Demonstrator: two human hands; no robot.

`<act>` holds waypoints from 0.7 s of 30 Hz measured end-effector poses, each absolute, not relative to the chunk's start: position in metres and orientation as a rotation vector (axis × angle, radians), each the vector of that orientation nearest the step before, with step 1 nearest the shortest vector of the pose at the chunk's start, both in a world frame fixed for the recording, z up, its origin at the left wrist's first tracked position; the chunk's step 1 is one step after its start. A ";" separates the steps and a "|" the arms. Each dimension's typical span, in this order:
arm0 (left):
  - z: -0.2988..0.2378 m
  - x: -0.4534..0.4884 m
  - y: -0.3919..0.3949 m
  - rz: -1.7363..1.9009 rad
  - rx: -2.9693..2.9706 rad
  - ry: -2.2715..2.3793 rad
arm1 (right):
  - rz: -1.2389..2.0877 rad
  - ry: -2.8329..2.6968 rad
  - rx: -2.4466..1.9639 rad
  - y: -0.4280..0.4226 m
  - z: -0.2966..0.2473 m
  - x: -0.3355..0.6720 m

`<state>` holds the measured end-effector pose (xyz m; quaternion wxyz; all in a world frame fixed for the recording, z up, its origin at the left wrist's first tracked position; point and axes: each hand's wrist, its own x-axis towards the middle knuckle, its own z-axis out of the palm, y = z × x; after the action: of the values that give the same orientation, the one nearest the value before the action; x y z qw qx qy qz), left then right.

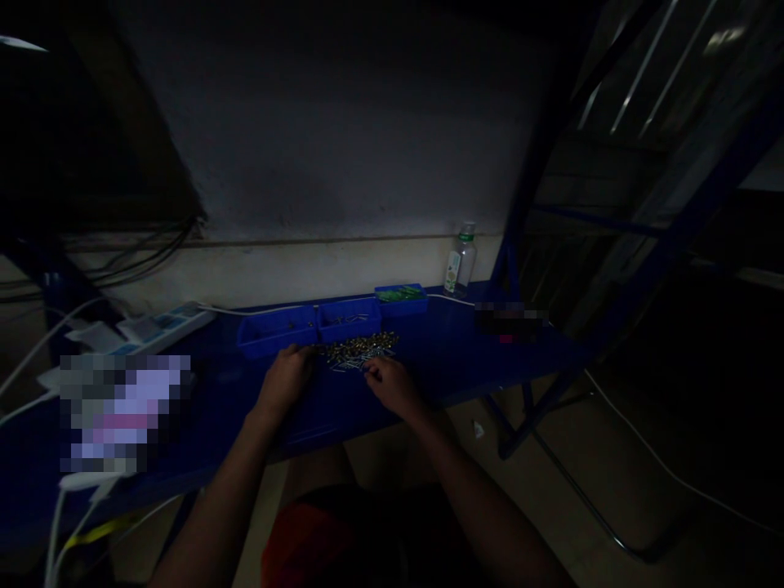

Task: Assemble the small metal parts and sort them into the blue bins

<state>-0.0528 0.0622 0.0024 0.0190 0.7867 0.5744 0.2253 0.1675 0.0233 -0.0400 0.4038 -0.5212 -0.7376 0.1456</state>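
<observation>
A heap of small brass-coloured metal pieces (367,345) lies on the blue table, with thin silver pins (355,360) along its near side. At the heap's left edge is my left hand (287,376), its fingers closed and pointing toward the pieces. My right hand (392,384) is curled in a pinch at the near right edge, over the pins. Whatever either hand holds is too small and dark to make out. Behind the heap stand a blue bin (349,331) with silver pins in it and, to its left, another blue bin (275,343) with a few small pieces.
A third blue bin (401,308) holds green items. A clear bottle (462,265) stands by the wall. White power strips (177,320) with cables lie on the left, near a blurred-out object (126,412). Another blurred dark object (508,320) sits on the table's right (539,355).
</observation>
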 end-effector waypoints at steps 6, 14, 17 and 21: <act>0.009 -0.056 0.072 0.430 2.529 1.915 | 0.363 -1.893 -1.315 0.020 -0.035 0.167; 0.017 -0.057 0.070 0.305 2.501 2.015 | 0.349 -1.928 -1.336 0.016 -0.030 0.169; 0.016 -0.059 0.071 0.315 2.486 2.038 | 0.356 -1.927 -1.344 0.017 -0.031 0.168; 0.013 -0.062 0.073 0.355 2.513 2.017 | 0.347 -1.933 -1.339 0.018 -0.032 0.167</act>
<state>-0.0620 0.0731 0.0130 -0.0502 0.7742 0.6214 0.1092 0.1673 0.0182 -0.0315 0.3733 -0.5226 -0.7545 0.1354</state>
